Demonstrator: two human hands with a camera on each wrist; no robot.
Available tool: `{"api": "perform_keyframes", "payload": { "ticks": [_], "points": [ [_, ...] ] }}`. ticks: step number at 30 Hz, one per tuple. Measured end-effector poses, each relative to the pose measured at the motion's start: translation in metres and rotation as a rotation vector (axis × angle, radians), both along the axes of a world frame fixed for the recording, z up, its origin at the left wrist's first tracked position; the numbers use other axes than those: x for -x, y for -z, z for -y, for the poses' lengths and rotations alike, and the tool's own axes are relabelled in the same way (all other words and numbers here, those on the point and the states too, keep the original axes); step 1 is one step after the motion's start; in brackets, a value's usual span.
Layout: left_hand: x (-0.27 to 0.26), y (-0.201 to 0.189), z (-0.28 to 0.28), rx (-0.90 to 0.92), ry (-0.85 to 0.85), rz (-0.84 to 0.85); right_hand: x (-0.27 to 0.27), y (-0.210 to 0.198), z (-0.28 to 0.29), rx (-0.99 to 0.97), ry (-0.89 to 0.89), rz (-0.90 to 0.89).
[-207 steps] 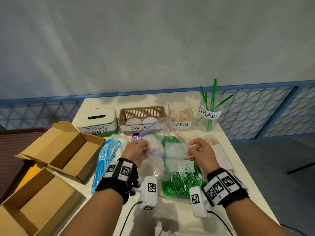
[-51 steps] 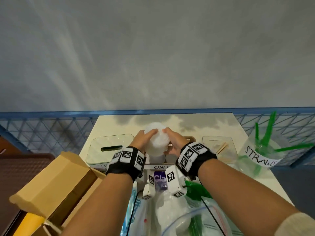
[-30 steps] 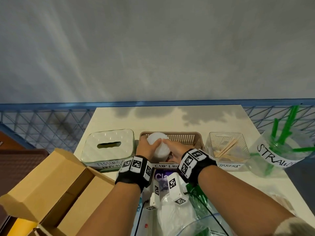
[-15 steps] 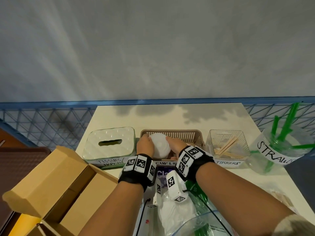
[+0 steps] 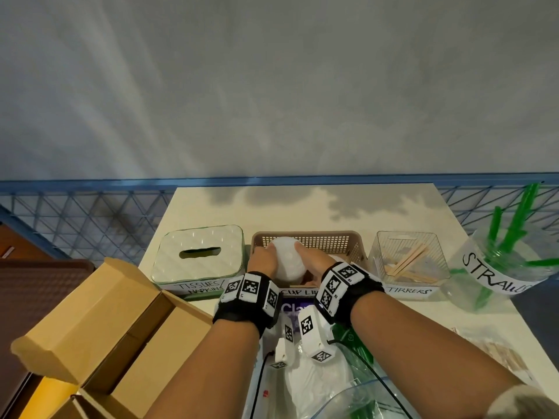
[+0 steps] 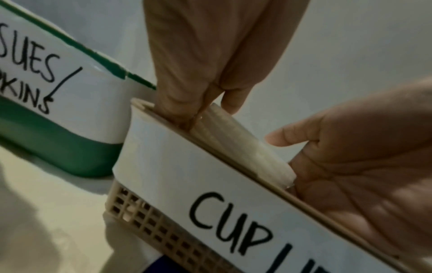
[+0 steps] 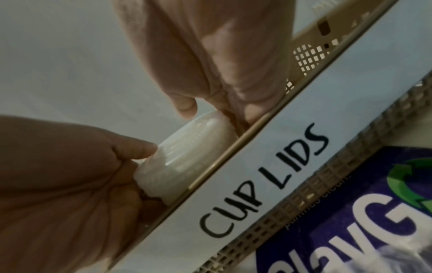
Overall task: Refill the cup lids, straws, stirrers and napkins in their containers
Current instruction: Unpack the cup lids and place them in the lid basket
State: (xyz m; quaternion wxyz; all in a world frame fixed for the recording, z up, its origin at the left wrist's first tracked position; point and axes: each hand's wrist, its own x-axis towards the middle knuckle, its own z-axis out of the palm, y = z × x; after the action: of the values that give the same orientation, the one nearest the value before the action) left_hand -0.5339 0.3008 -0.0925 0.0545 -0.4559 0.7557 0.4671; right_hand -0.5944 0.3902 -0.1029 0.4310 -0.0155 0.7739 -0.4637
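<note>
A stack of white cup lids (image 5: 286,259) lies on its side in the left half of the beige basket (image 5: 334,241) labelled CUP LIDS. My left hand (image 5: 262,262) grips its left end and my right hand (image 5: 312,261) grips its right end. In the left wrist view the left hand (image 6: 208,103) reaches down inside the basket wall (image 6: 210,184) beside the lids (image 6: 245,146). The right wrist view shows my right hand (image 7: 217,103) on the far end of the lids (image 7: 191,153). The lower part of the stack is hidden by the basket's front.
A green-and-white tissue box (image 5: 198,257) stands left of the basket. To its right are the clear stirrers box (image 5: 408,258) and the straws cup (image 5: 508,264). Open cardboard boxes (image 5: 90,316) sit at the left. Plastic bags (image 5: 320,376) and a stirrer pack (image 5: 499,355) lie near me.
Both hands, earlier pulling open a zip bag, carried the stack of lids forward and lowered it into the left side of the basket. It now sits lower than half a second ago.
</note>
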Motion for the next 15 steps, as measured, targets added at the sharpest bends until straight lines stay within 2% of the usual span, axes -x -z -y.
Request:
{"api": "perform_keyframes", "payload": {
  "ticks": [4,9,15],
  "points": [
    [0.001,-0.002,0.004,-0.133,-0.036,0.010,0.004,0.016,0.007,0.044,0.074,0.057],
    [0.003,0.000,0.004,-0.308,-0.102,-0.065,0.002,0.014,0.008,0.051,0.019,-0.018],
    [0.004,0.001,0.005,-0.319,-0.079,-0.028,0.003,0.009,0.003,0.051,0.056,0.040]
  ]
}}
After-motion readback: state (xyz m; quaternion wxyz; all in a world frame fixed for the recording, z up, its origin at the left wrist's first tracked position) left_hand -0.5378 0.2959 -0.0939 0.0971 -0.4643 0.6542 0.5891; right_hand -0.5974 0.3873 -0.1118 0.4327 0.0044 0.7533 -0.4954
